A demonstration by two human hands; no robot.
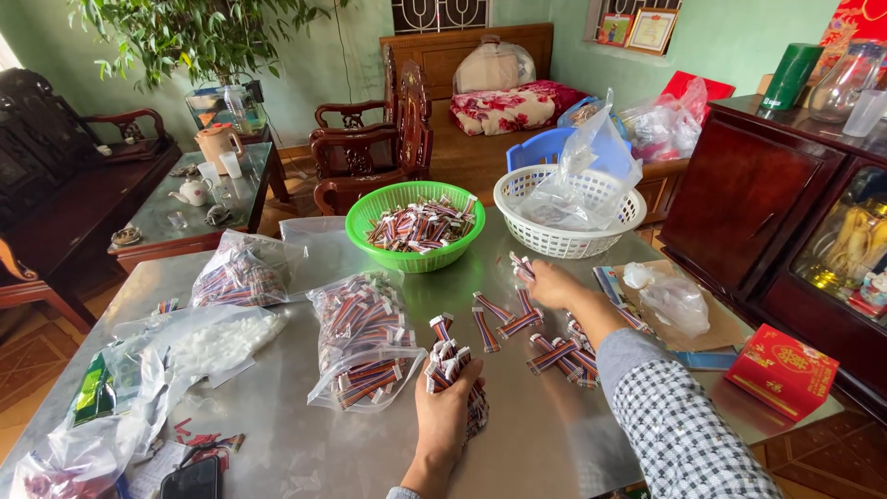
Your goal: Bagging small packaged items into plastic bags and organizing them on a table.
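Note:
My left hand point(446, 407) grips a thick bundle of striped ribbon-cable pieces with white connectors point(447, 362), held upright on the metal table point(305, 444). My right hand point(552, 283) reaches forward over the table and its fingers close on a few cable pieces point(522, 267) near the white basket point(517, 189). Several loose cable pieces point(504, 323) lie scattered between the two hands. A clear bag full of the same cables point(360, 337) lies just left of my left hand.
A green basket point(365, 217) of cables stands at the table's far middle; the white basket holds a clear plastic bag point(591, 166). More bags point(242, 273) lie at left, a phone point(191, 480) at the near edge, a red box point(783, 370) at right. A dark cabinet point(758, 194) stands close on the right.

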